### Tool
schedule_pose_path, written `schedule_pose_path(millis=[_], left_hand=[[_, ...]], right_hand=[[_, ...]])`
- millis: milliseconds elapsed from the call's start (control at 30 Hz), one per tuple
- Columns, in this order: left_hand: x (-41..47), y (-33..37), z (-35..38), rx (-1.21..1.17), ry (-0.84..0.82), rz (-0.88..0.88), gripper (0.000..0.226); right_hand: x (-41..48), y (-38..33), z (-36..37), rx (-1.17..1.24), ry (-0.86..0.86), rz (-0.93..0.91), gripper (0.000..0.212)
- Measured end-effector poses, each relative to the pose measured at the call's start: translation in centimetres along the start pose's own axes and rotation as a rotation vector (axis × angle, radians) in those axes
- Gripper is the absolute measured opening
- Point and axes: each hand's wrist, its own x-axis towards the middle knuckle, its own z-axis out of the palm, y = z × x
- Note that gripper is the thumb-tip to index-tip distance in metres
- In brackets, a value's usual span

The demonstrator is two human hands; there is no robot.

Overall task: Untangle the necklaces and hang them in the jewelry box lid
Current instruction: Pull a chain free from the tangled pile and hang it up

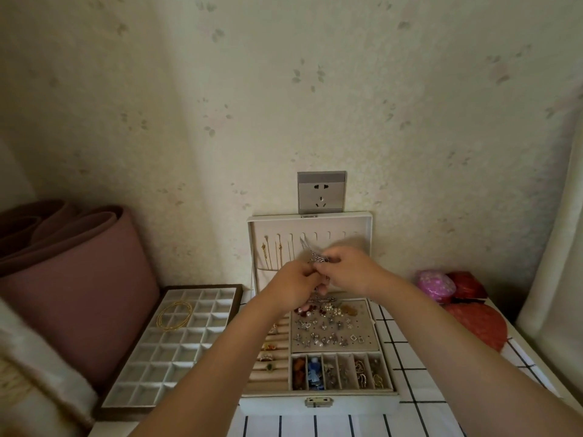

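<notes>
**Two hands working a tangled silver necklace in front of an open jewelry box**

At the centre of the frame, two bare forearms reach up from the bottom edge and meet in front of the raised lid (310,234) of a white jewelry box (318,402). The left hand (295,287) and the right hand (351,271) are close together, nearly touching. Both sets of fingers are pinched narrowly on a bunched silver necklace (317,258), which sits between them, held up in front of the lid's lower half (the picture is blurred here, so the exact grip is hard to make out).

The lid stands upright against a pale patterned wall, just below a grey wall socket (321,193). A row of slots runs across its top, and two thin gold chains (271,255) hang at its left side.

The box base rests on a white table (410,367) with black grid lines. It holds ring rolls at the left, an earring panel (331,334) in the middle, and a row of small compartments along the front.

At the lower left, just beside the box, lies a divided tray (176,351) with gold bangles (174,314) on it.
</notes>
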Motion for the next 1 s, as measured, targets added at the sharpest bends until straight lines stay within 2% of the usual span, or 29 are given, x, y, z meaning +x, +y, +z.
schedule_pose_path(millis=[167,300,433,500,567,667,800,1000], left_hand=[[0.1,-0.9,-0.5,0.033,0.077,-0.004,0.025],[-0.1,-0.8,-0.9,-0.021,0.115,0.053,0.022],[-0.6,-0.7,-1.8,-0.042,0.098,0.107,0.019],[-0.5,-1.4,-2.2,0.052,0.157,0.129,0.023],[-0.4,-2.6,-2.5,0.244,0.257,0.168,0.024],[-0.8,-4.3,-2.5,0.434,0.341,0.270,0.026],[-1.1,-5.3,-1.9,0.670,0.340,0.346,0.034],[-0.5,-5.0,-2.0,0.842,0.313,0.323,0.048]], right_hand=[[0.7,1.4,1.6,-0.129,-0.024,0.140,0.007],[0.4,1.3,3.1,-0.174,-0.017,0.075,0.031],[0.6,1.6,3.8,-0.131,0.016,0.086,0.026],[0.8,1.4,3.5,-0.114,0.064,0.095,0.030],[0.7,0.7,2.8,-0.079,0.075,0.085,0.024],[1.0,-1.1,1.5,-0.114,0.144,-0.002,0.021],[1.8,-3.3,0.0,-0.142,0.223,-0.076,0.017],[2.7,-4.2,-0.3,-0.143,0.292,-0.176,0.028]])
